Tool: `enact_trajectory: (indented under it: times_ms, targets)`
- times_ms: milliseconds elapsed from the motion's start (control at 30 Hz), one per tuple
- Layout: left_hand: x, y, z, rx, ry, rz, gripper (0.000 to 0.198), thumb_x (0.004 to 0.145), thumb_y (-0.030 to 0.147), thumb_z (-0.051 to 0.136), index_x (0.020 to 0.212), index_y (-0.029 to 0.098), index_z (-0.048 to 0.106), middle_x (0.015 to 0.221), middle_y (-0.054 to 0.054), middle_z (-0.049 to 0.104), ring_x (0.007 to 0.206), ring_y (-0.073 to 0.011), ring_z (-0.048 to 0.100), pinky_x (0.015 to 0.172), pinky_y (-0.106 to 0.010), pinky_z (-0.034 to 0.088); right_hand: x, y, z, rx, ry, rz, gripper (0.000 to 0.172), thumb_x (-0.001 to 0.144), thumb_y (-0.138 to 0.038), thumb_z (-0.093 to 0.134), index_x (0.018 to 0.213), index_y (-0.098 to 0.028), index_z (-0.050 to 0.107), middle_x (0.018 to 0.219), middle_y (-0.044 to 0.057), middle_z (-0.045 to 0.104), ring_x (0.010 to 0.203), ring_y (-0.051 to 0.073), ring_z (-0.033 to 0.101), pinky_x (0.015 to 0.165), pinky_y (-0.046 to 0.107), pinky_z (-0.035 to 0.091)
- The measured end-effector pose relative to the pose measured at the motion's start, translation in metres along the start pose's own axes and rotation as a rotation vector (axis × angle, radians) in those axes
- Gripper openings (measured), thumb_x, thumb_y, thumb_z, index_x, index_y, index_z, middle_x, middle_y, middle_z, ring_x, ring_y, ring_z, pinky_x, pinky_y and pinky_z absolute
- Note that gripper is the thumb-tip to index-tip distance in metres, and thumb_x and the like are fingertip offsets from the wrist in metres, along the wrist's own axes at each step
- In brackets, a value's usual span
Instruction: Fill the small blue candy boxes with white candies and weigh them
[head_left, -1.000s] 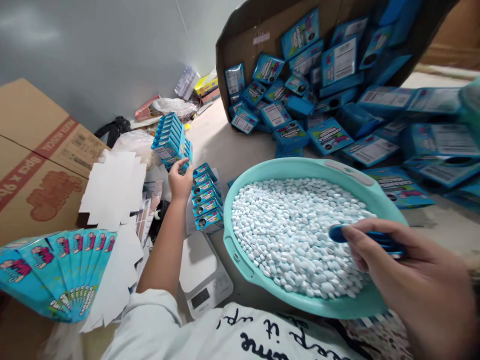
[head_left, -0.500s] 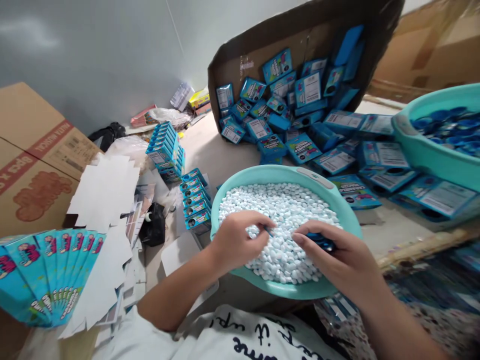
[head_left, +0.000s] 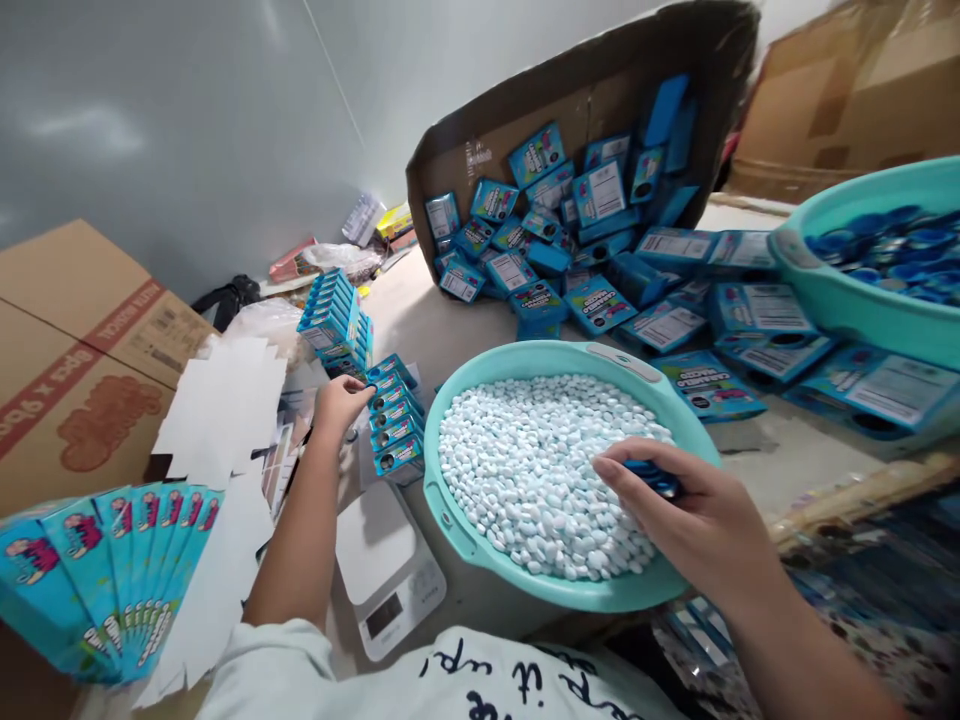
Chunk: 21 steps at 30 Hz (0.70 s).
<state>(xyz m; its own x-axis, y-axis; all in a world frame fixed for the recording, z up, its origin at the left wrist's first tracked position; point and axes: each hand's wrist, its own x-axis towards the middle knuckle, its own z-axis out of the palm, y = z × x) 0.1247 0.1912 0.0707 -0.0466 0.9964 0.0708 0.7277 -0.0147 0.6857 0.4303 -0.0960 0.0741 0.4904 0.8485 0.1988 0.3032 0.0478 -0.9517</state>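
- While the right hand (head_left: 697, 510) holds a blue plastic piece (head_left: 654, 480) clamped between thumb and fingers, the white candies (head_left: 525, 470) lie directly below the grip. A slip looks like the main risk, since the piece would drop in and bury itself.
- The right wrist crosses the near rim of the teal basin (head_left: 457, 520). My guess is that leaning on it could tip the basin and spill candies toward the person.
- The left hand (head_left: 337, 400) has its fingers curled, and I can't tell if it holds anything.
- A row of small blue boxes (head_left: 394, 425) stands upright just right of that grip, touching or nearly so. A nudge could topple them onto the scale (head_left: 386, 570) on the person's side of it.
- The piece is dark blue, glossy and flat-looking.
- Only an edge shows past the fingertips, so its full shape is hidden.
- Similar blue pieces fill a second basin (head_left: 862, 300), well apart, right of and beyond the right grip.
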Motion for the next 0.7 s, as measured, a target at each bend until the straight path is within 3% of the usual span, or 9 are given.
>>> enact_trajectory:
  times_ms: [133, 333, 533, 700]
  targets:
    - [0.007, -0.002, 0.010, -0.186, -0.068, -0.074, 0.040, 0.055, 0.026, 0.081, 0.091, 0.019, 0.065, 0.095, -0.007, 0.074, 0.093, -0.0243, 0.068, 0.080, -0.032, 0.052, 0.001, 0.002, -0.001, -0.034, -0.006, -0.049, 0.032, 0.085, -0.052, 0.071, 0.074, -0.022, 0.068, 0.071, 0.003, 0.068, 0.065, 0.018, 0.063, 0.060, 0.027, 0.053]
    - [0.014, -0.007, 0.021, -0.466, -0.225, -0.203, 0.040, 0.053, 0.020, 0.074, 0.092, 0.018, 0.065, 0.077, -0.001, 0.068, 0.068, -0.0161, 0.065, 0.058, -0.023, 0.046, 0.002, -0.001, 0.001, -0.053, -0.018, -0.012, 0.036, 0.084, -0.057, 0.071, 0.073, -0.023, 0.067, 0.068, 0.003, 0.066, 0.061, 0.017, 0.061, 0.056, 0.028, 0.051]
    - [0.015, -0.015, 0.029, -0.646, -0.211, -0.324, 0.047, 0.054, 0.015, 0.072, 0.099, 0.019, 0.060, 0.071, 0.004, 0.063, 0.051, -0.0096, 0.054, 0.044, -0.018, 0.037, -0.002, 0.008, 0.003, -0.060, 0.063, 0.086, 0.037, 0.078, -0.056, 0.076, 0.073, -0.021, 0.068, 0.070, 0.003, 0.065, 0.060, 0.016, 0.058, 0.056, 0.028, 0.049]
    - [0.013, -0.019, 0.036, -0.739, -0.112, -0.381, 0.045, 0.054, 0.013, 0.076, 0.090, 0.022, 0.050, 0.064, 0.009, 0.054, 0.044, -0.0061, 0.045, 0.040, -0.015, 0.030, -0.002, 0.016, 0.003, -0.119, 0.101, 0.140, 0.036, 0.074, -0.056, 0.078, 0.076, -0.020, 0.071, 0.059, 0.001, 0.058, 0.048, 0.012, 0.047, 0.041, 0.025, 0.035]
